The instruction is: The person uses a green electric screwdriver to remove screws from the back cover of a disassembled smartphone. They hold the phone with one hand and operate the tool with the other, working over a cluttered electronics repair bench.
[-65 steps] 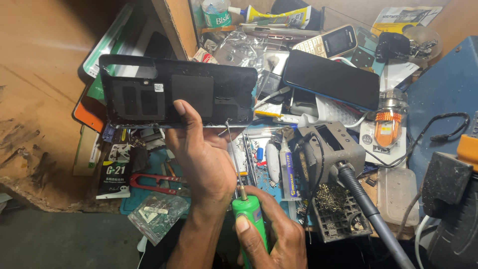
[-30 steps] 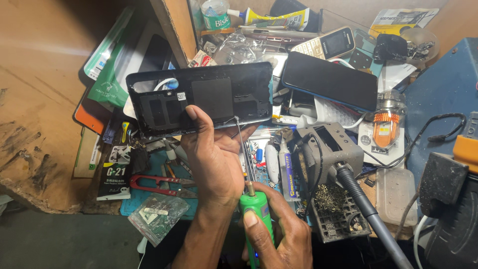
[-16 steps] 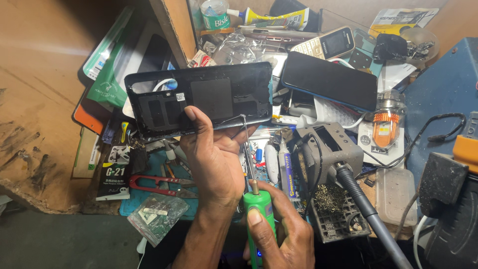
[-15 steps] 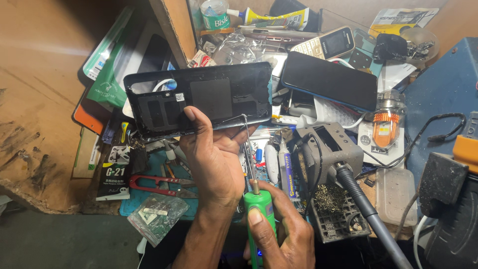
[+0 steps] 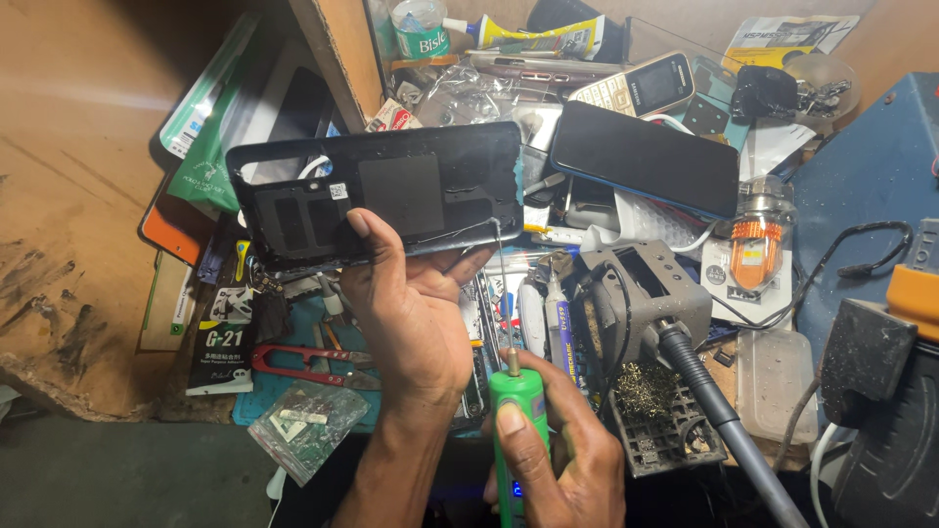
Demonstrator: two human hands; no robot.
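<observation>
Across the far side of your bench (image 5: 88, 323) the clutter spreads: a dark phone (image 5: 646, 158) lies face down right of centre, with a small keypad phone (image 5: 634, 86) beyond it, and a grey iron stand (image 5: 650, 293) sits to the right with its black handle (image 5: 729, 420) slanting toward the near right corner.

At centre you hold the back cover (image 5: 381, 196), a black phone shell, inner face toward you, its long axis running left to right and tilted slightly up at the right end. Your left hand (image 5: 411, 313) grips it from below: thumb pressed on the inner face near the middle, fingers wrapped behind the lower edge. So the cover lies straight beyond that hand, which is the nearer of the two.

Your right hand (image 5: 562, 460) sits nearer and lower right, closed tight around a green driver (image 5: 516, 420), thumb on its barrel. The thin bit (image 5: 502, 284) rises almost straight away from you, and its tip meets the cover's lower edge near the right end.

Smaller things lie left of your wrist: red snips (image 5: 293, 360) and a clear bag (image 5: 308, 425) of parts.
</observation>
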